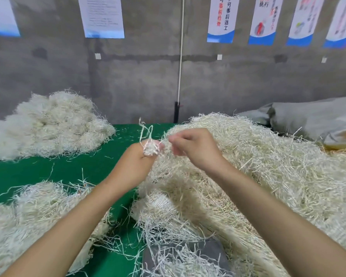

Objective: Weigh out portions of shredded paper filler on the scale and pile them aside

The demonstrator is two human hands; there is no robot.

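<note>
**Operator:** State of the left grip (136,162)?

**Technician:** Fingers curled round a small wad of shredded paper (151,150). The wad shows at the top of the fist, and a few long strips (146,129) stand up out of it.

**Operator:** And the right grip (194,148)?

**Technician:** It is just right of the left grip, level with it and close to it. The fingers are curled inward, and thumb and fingertips pinch loose strands (165,141) that run across to the wad. Blur hides the exact contact.

**Operator:** Location of the bulk material?

**Technician:** The main heap (278,172) lies under and to the right of the right grip, with the right forearm across it. The far pile (48,128) sits beyond and well left of the left grip. The near pile (28,212) lies closer to the person, left of the left forearm. All rest on the green counter (72,170), with single shreds scattered between them.

**Operator:** The scale?

**Technician:** Below both grips, close to the person, a dark grey slab (210,250) shows through a cover of shreds. Whether it is the scale cannot be told.

**Operator:** Background?

**Technician:** Beyond the grips stands a concrete wall (138,80) with posters (222,19) and a white cord (180,56) hanging down it. Far right of the right grip lies a grey sack (318,118)
</note>
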